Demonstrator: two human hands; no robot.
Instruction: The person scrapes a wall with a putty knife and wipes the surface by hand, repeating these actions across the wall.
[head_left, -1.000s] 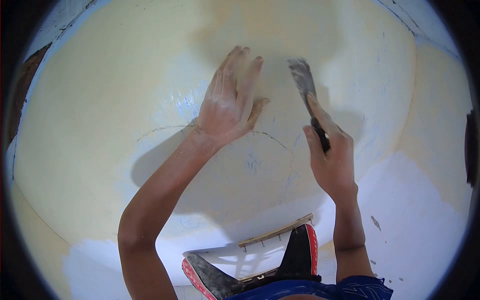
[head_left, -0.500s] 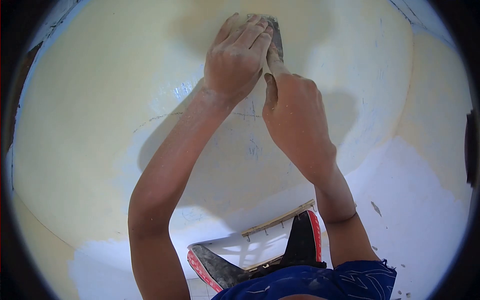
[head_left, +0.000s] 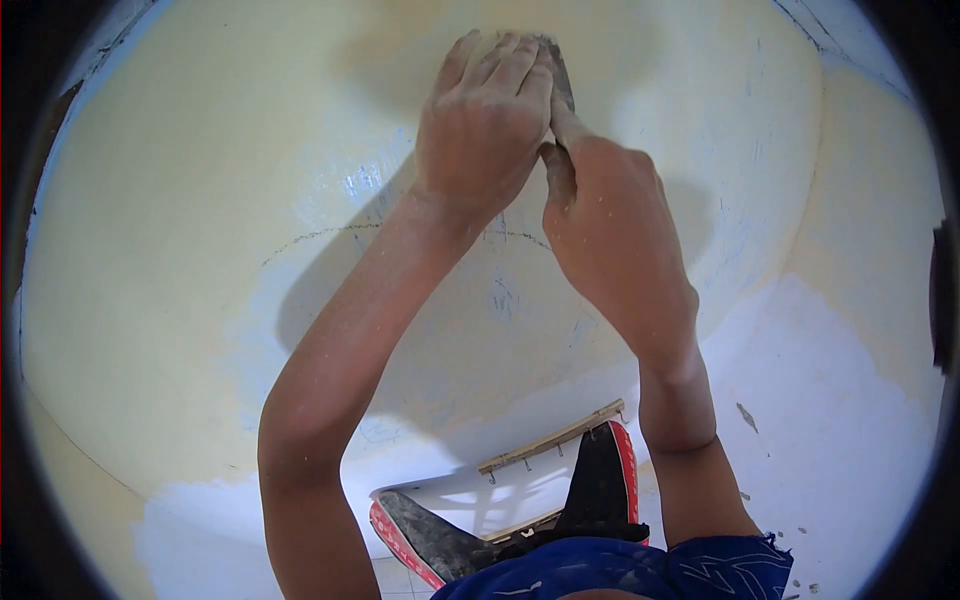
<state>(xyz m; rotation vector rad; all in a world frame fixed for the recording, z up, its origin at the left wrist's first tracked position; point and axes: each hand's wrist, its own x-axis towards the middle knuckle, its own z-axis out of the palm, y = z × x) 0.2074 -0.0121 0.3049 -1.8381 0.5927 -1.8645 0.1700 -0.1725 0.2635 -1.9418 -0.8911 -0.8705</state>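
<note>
Against the wall, my right hand (head_left: 622, 205) is closed round a scraper (head_left: 561, 75) with a dark, dusty blade; its handle is hidden in the grip. The index finger reaches along the tool towards the blade. My left hand (head_left: 482, 125) lies over the blade, dusty fingers stretched out and pressing on it, covering most of it. The left thumb is hidden. Around both hands is the pale yellow wall (head_left: 190, 220), with bluish scuffs and a dark, rough line running below the wrists.
White patches (head_left: 800, 400) show lower on the wall. Below are my feet in black shoes (head_left: 600, 480) with red edges, beside a wooden strip with hooks (head_left: 550, 437). Small chips (head_left: 747, 417) appear at the lower right. A dark object (head_left: 940, 300) stands at the right edge.
Both hands and the scraper have shifted slightly to the right and a little down. My left fingers now cover more of the blade.
</note>
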